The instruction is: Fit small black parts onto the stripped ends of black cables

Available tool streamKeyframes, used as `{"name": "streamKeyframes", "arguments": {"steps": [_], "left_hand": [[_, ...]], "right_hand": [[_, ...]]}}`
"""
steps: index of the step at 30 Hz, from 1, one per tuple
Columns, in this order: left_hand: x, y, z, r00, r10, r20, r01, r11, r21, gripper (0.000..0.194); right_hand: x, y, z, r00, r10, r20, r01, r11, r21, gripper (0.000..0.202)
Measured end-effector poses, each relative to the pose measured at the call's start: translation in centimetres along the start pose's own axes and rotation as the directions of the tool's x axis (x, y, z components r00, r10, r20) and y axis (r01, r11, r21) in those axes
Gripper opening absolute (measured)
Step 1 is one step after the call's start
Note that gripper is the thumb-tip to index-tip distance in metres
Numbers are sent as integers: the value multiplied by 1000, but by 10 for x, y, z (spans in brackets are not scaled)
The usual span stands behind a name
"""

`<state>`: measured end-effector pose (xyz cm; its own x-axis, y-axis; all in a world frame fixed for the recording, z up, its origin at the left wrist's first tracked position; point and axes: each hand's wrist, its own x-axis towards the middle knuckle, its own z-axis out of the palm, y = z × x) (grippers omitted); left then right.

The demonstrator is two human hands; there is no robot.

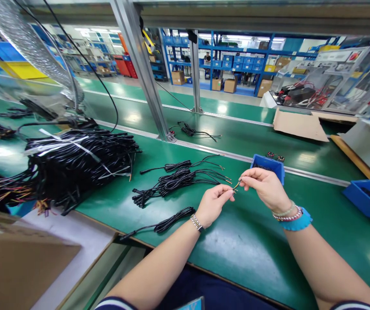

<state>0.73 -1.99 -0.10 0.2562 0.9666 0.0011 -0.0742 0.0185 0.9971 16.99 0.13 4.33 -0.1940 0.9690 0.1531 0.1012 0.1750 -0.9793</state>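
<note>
2 bare hands meet over the near part of the green surface point(246, 249). The left hand point(213, 206) has its thumb and fingers pinched on thin wire ends point(236, 186); the right hand point(265, 186), just to the right, grips the same ends between its thumb and fingertips. The wire ends, some yellowish, sit in the small gap between the hands, above the surface; which cable they belong to is hard to tell.

A metal-link watch point(196, 222) circles the left wrist, while beaded bracelets point(290, 213) and a blue wristband point(296, 221) circle the right.

Near and left of the left hand, a coiled black cable point(173, 220) runs up to the wrist, which hides its end. Farther off lies a group of coiled black cables point(175, 181), their stripped ends pointing right. At far left rests a large black cable bundle point(88, 150) bound with white ties point(83, 148).

Just beyond the right hand stands a blue bin point(280, 173) with dark contents, 2 small round parts point(275, 156) by its far side. Another blue bin point(359, 201) stands at right.
</note>
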Motion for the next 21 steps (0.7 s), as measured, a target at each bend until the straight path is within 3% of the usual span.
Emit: {"name": "streamKeyframes", "arguments": {"steps": [13, 17, 21], "left_hand": [[0, -2, 0, 1000, -6, 9, 6, 998, -67, 25], [0, -1, 2, 1000, -14, 15, 15, 995, -103, 24], [1, -2, 0, 999, -12, -45, 9, 998, -67, 24]], "right_hand": [[0, 0, 2, 999, 23, 22, -22, 1000, -12, 18], [-2, 6, 12, 1000, 16, 21, -17, 1000, 12, 30], [-1, 11, 15, 1000, 28, -8, -27, 1000, 14, 30]]}}
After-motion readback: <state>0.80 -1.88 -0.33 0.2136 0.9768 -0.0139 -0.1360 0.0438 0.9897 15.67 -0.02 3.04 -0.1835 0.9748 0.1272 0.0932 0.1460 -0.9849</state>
